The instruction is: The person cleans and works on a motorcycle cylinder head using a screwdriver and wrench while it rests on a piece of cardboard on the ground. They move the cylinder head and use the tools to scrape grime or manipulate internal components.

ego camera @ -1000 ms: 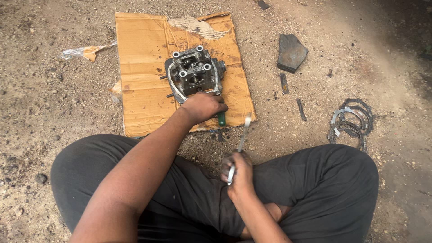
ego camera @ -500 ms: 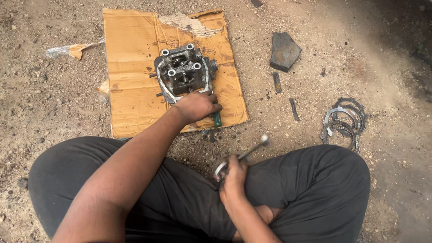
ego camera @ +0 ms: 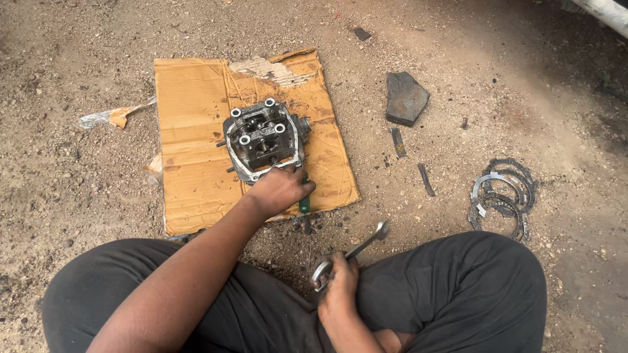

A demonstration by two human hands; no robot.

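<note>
Dirt is all around me, and I sit on it with my legs crossed in dark trousers. My left hand (ego camera: 280, 189) reaches out to the engine part (ego camera: 263, 139), a dark metal block with four round holes on top. It sits in the middle of a flat piece of brown cardboard (ego camera: 190, 183) right in front of me. My left fingers are curled and rest on the near edge of the block. A green tool handle (ego camera: 304, 204) pokes out from under that hand, but I cannot tell if my fingers are closed on it. My right hand (ego camera: 340, 284) is down by my knee, well apart from the block. Its fingers are closed tight around a shiny metal spanner (ego camera: 350, 253), which tilts up and away to the right. Off to my right, some thin metal rings (ego camera: 504, 196) lie in a heap on the ground. Farther up lies a flat dark stone (ego camera: 405, 98)
</note>
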